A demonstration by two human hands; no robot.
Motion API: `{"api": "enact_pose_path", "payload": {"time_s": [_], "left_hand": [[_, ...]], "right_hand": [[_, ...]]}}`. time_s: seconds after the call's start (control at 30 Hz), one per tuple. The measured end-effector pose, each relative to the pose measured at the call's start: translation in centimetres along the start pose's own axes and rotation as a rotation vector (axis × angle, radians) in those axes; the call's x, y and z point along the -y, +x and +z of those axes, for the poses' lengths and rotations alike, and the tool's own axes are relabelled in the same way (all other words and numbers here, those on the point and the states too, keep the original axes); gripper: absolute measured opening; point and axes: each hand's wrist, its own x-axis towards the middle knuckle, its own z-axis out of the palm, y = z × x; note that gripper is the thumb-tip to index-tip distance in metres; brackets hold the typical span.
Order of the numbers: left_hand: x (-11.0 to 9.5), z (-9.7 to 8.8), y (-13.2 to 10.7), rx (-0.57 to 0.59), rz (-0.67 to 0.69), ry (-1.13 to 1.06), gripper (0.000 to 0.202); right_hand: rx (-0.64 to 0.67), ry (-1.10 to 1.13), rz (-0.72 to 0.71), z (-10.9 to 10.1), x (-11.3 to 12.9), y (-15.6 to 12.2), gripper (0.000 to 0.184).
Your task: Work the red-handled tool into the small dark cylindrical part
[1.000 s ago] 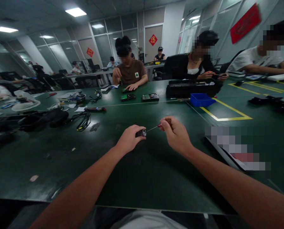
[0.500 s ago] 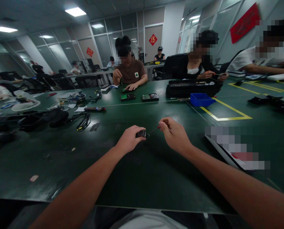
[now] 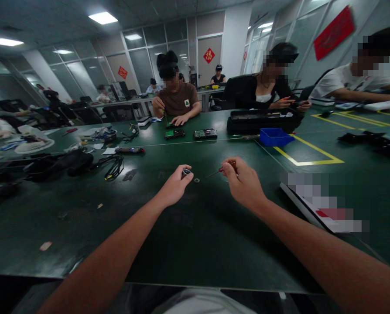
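My left hand (image 3: 174,186) is closed around a small dark cylinder (image 3: 185,172), held upright with its open end facing up. A small round ring-shaped part (image 3: 196,179) lies on the green table (image 3: 188,231) just right of it. My right hand (image 3: 242,182) pinches a thin red-handled screwdriver (image 3: 219,170), its tip pointing left toward the ring and hanging a little above the table. The two hands are a short gap apart.
A flat case (image 3: 316,205) lies right of my right hand. A blue bin (image 3: 275,137) and black tray (image 3: 260,121) stand beyond. Circuit boards (image 3: 190,133), cables (image 3: 113,166) and black bags (image 3: 60,162) lie left and far. Other people sit across the table.
The screwdriver tip has come out of the cylinder's end and my right hand has drawn back. My left hand turned the cylinder upright, and a small ring now lies on the table.
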Motion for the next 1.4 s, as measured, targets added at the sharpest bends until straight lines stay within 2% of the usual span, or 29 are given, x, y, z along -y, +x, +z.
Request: {"api": "enact_pose_path", "payload": {"time_s": [0.17,0.27,0.4,0.53,0.63,0.77,0.97,1.13,1.4], "left_hand": [[-1.3,-0.5,0.6,0.009,0.036,0.2,0.031],[-1.6,-0.4,1.4,0.058,0.073,0.302,0.026],[-1.1,0.2,2.8,0.136,0.136,0.472,0.027],[-0.2,1.1,3.8,0.231,0.138,0.64,0.035],[0.3,1.5,4.1,0.275,0.137,0.685,0.028],[1.0,0.8,4.3,0.254,0.125,0.611,0.029],[2.6,-2.8,4.2,0.155,0.06,0.412,0.024],[4.5,-6.8,3.1,0.088,-0.112,0.072,0.031],[7.8,-13.6,0.5,-0.272,-0.286,-0.539,0.024]], "right_hand": [[0.003,0.016,-0.006,-0.2,0.0,0.1,0.024],[0.007,0.01,-0.006,-0.3,0.2,0.1,0.024],[0.024,0.022,-0.003,-0.3,0.3,0.1,0.024],[0.041,0.026,0.001,-0.3,0.4,0.1,0.025],[0.047,0.031,0.004,-0.3,0.4,0.0,0.025],[0.033,0.033,-0.011,-0.2,0.2,0.0,0.024],[0.043,0.042,-0.025,-0.1,-0.1,0.0,0.024],[0.051,0.063,-0.014,0.1,-0.4,-0.1,0.026],[0.06,0.073,0.003,0.1,-0.7,-0.1,0.029]]}}
